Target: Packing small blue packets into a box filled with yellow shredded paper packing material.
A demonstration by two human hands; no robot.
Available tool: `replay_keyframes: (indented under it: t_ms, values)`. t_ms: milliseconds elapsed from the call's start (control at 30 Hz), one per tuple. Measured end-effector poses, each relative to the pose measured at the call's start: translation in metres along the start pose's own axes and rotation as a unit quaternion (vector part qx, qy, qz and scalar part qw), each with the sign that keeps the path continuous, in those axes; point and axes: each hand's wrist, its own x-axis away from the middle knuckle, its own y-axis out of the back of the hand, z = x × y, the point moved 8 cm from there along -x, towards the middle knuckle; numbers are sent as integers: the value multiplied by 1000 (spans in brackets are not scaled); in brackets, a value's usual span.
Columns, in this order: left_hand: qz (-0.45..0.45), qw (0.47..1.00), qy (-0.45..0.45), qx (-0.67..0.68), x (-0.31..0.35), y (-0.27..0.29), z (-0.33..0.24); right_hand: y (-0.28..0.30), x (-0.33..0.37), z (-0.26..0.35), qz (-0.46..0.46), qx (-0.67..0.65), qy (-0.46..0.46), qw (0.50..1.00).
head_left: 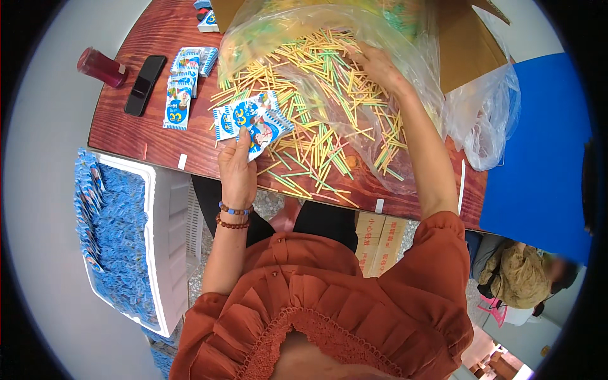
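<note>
My left hand (237,164) is closed around a few small blue-and-white printed packets (250,120), fanned out with the thumb on top. They are above the near left side of a loose heap of thin yellow, green and pink sticks (316,139). At the far side of the heap, my right hand (377,66) has its fingers bent down and pressed among the sticks, partly hidden by them. A large clear plastic bag (278,31) lies spread open around and over part of the heap.
More packets (178,104) lie on the red wooden table (133,142), beside a black phone (145,85) and a dark red jar (101,68). A white foam box (152,253) full of blue packets stands lower left. Right: cardboard box (465,50), crumpled plastic bag (484,120), blue panel (544,139).
</note>
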Motion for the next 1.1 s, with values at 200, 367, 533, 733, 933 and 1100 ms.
replay_keyframes:
  t_ms: [200,367,533,733,933,1100]
  values:
    - [-12,1000,2,-6,0,-4,1,5,8,-1,16,-341,-63,938]
    - [26,999,30,-6,-1,-16,6,3,5,-34,-70,-512,-90,852]
    - [-5,999,28,14,-7,-20,11,-12,22,1,-38,-757,-116,642]
    - [0,999,21,25,-14,-33,24,-16,40,26,-70,-741,-87,662]
    - [1,1000,28,11,-15,-36,28,-16,49,39,-74,-776,-76,622]
    - [-12,999,3,49,-14,-34,28,39,81,123,-116,-756,33,644]
